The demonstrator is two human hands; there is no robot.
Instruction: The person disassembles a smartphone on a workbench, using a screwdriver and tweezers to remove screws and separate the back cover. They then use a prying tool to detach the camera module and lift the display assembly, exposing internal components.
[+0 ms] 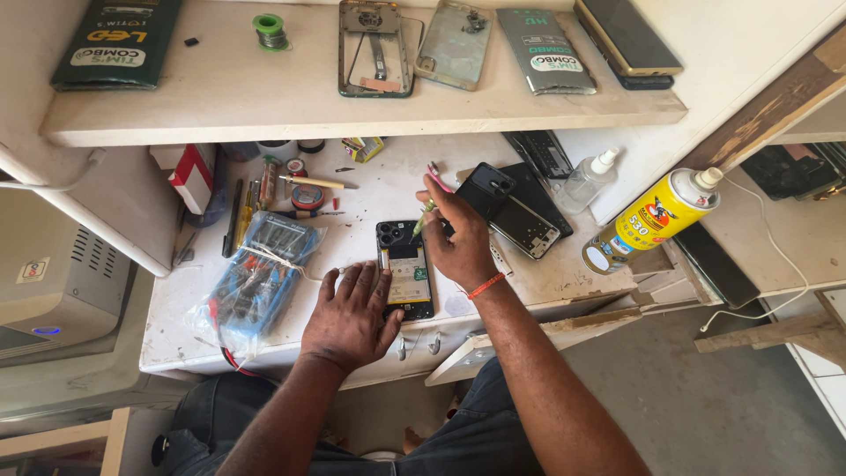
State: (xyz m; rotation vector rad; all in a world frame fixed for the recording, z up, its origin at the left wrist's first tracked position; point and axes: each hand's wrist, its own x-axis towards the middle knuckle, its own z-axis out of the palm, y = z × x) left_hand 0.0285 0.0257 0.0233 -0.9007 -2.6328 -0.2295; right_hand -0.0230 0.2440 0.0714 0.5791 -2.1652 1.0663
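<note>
L hand (348, 317) flat, open, steadying opened phone (406, 271); R hand (460, 240) pinching green-tipped tool (422, 216); multimeter (260, 273) in plastic bag.

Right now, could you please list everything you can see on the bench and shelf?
opened phone: 1, black, bench centre
multimeter in plastic bag: 1, blue, bench left
spray can: 1, yellow, lying at right
squeeze bottle: 1, clear, bench right
phone back cover: 1, black, behind right hand
solder spool: 1, green, shelf
phone frame: 1, grey, shelf
screwdriver: 1, green, in right hand
left hand: steadies the phone
right hand: holds the screwdriver
</note>
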